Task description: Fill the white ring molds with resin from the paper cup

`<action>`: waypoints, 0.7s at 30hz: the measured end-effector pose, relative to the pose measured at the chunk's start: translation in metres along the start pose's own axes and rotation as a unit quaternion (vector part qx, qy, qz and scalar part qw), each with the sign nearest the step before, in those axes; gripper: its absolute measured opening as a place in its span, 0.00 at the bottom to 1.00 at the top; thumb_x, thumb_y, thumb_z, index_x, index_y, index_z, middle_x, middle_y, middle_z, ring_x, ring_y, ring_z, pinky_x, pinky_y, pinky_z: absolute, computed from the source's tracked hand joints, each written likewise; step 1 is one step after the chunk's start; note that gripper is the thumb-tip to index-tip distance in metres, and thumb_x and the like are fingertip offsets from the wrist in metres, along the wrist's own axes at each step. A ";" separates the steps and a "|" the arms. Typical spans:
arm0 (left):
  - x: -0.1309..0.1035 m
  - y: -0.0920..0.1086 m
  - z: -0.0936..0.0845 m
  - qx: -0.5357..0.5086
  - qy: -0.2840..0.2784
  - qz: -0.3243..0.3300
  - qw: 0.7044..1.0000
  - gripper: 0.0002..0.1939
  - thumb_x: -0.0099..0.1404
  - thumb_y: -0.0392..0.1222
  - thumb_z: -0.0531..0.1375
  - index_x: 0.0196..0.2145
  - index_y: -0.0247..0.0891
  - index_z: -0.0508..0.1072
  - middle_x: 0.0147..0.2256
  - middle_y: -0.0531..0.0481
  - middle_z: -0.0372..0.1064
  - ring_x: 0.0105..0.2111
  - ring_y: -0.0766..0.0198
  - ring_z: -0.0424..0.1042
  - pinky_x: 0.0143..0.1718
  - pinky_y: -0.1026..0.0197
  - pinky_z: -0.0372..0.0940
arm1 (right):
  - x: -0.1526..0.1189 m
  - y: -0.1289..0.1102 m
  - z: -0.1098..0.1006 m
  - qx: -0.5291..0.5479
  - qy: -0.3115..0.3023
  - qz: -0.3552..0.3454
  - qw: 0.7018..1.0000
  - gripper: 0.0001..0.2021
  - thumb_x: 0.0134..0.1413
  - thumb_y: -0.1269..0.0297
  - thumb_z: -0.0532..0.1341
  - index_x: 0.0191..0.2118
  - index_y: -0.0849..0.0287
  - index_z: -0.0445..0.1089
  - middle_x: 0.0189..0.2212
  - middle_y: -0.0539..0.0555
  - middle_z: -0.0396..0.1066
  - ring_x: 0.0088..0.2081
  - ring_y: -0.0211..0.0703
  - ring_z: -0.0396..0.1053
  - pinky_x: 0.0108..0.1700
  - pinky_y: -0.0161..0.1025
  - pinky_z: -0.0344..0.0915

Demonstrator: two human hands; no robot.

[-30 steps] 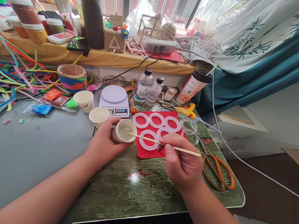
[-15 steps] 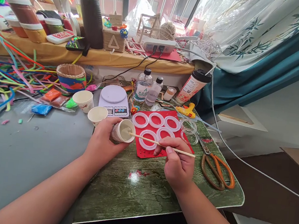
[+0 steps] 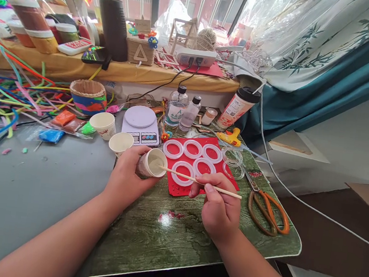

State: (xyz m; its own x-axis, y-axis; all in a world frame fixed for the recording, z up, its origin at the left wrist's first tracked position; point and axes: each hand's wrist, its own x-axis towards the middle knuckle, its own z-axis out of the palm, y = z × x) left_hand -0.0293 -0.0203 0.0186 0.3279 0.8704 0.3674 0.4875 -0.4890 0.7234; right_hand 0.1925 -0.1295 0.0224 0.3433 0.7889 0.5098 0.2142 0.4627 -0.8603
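My left hand (image 3: 129, 172) is wrapped round a paper cup (image 3: 144, 164), tilted toward me and to the right, with pale liquid inside. Between the fingers of my right hand (image 3: 219, 204) is a thin wooden stick (image 3: 180, 174); its far tip dips into the cup. Several ring-shaped translucent molds (image 3: 183, 174) lie on a red sheet (image 3: 178, 191) just beyond my right hand. Right behind the held cup stand two more paper cups, one nearer (image 3: 120, 143) and one farther left (image 3: 102, 124). A kitchen scale (image 3: 140, 124) sits behind them.
Two clear bottles (image 3: 176, 108) with black caps stand at the back, beside a lidded drink cup (image 3: 237, 109). A yellow glue gun (image 3: 230, 137), clear rings (image 3: 234, 162) and orange-handled scissors (image 3: 268, 210) are on the right. Colored pipe cleaners (image 3: 6, 96) and clay packets (image 3: 51, 135) lie left.
The stick in my right hand has shifted very slightly, its near end a little lower and to the right. My left hand and the cup look the same.
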 end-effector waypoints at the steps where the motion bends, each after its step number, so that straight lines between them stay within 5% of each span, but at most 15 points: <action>1: 0.000 0.000 0.000 0.000 0.001 0.002 1.000 0.28 0.63 0.45 0.77 0.58 0.48 0.75 0.56 0.46 0.82 0.57 0.43 0.82 0.60 0.42 0.76 | -0.001 0.000 0.001 -0.007 0.001 -0.003 1.000 0.14 0.76 0.70 0.57 0.46 0.52 0.81 0.27 0.48 0.77 0.26 0.44 0.76 0.30 0.41 0.75; 9: 0.001 0.001 0.000 -0.005 0.005 0.011 1.000 0.28 0.62 0.42 0.77 0.58 0.48 0.75 0.56 0.46 0.83 0.55 0.43 0.83 0.59 0.42 0.76 | -0.008 -0.024 -0.003 -0.119 -0.075 -0.092 0.986 0.16 0.69 0.77 0.63 0.53 0.51 0.80 0.31 0.49 0.81 0.26 0.42 0.78 0.30 0.39 0.74; 14: 0.002 0.002 0.000 -0.031 -0.027 -0.005 0.999 0.30 0.61 0.43 0.77 0.59 0.47 0.75 0.55 0.46 0.83 0.54 0.44 0.84 0.58 0.43 0.78 | 0.012 -0.041 -0.001 -0.131 -0.144 -0.165 0.967 0.16 0.68 0.76 0.64 0.54 0.50 0.78 0.37 0.53 0.84 0.35 0.48 0.84 0.38 0.43 0.80; 21: 0.002 0.006 0.001 -0.063 -0.084 -0.030 0.994 0.29 0.62 0.48 0.77 0.58 0.48 0.75 0.56 0.46 0.84 0.54 0.44 0.85 0.52 0.46 0.80 | 0.049 -0.061 0.009 -0.169 -0.118 -0.072 0.976 0.11 0.81 0.70 0.57 0.43 0.51 0.74 0.31 0.49 0.77 0.31 0.43 0.77 0.34 0.41 0.72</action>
State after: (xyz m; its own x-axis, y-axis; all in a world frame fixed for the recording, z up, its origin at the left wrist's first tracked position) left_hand -0.0253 -0.0217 0.0229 0.4378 0.8701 0.2265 0.4083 -0.4169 0.8121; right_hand 0.1885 -0.1154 0.1003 0.0765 0.8146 0.5749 0.5476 0.4475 -0.7070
